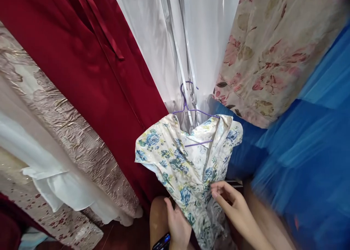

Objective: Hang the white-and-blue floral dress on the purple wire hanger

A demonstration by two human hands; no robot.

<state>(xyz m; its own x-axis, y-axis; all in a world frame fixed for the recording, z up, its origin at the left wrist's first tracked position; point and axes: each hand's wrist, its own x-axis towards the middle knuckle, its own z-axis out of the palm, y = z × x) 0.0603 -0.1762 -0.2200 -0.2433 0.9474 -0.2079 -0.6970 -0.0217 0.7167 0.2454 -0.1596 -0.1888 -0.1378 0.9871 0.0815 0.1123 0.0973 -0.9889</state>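
Observation:
A short-sleeved dress, cream with blue, green and yellow flowers, hangs on a purple wire hanger. Its neck opening gapes, with a slit that looks like an open zip running down the front to the waist. My left hand is at the dress's left side, thumb up, its fingers partly hidden behind the cloth. My right hand is bent at the waist just right of the slit's lower end, thumb and forefinger close together on the fabric. Whether a zip pull is between them I cannot make out.
Metal strips hang down to the hanger. Around are a long red garment, white cloth, a pink floral garment, blue tulle and a textured pink garment. A dark device with a lit screen is at my left wrist.

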